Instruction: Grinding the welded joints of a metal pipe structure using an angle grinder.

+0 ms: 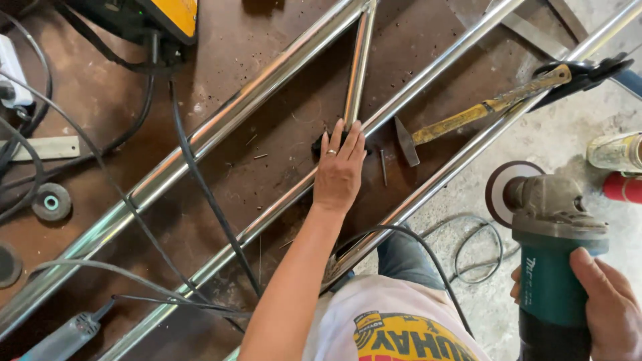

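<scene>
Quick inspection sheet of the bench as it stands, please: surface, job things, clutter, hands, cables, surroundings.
Surface: rusty brown steel bench, scattered with spent rods.
Job's things: shiny steel tube frame; teal angle grinder, disc facing left.
Clutter: hammer lying across the tubes; grinding disc; a second power tool at the bench's near edge.
Hands: left hand flat on the tube joint; right hand holding the grinder's body.
Cables: black leads cross the tubes.
Surroundings: concrete floor, cans at right.
</scene>
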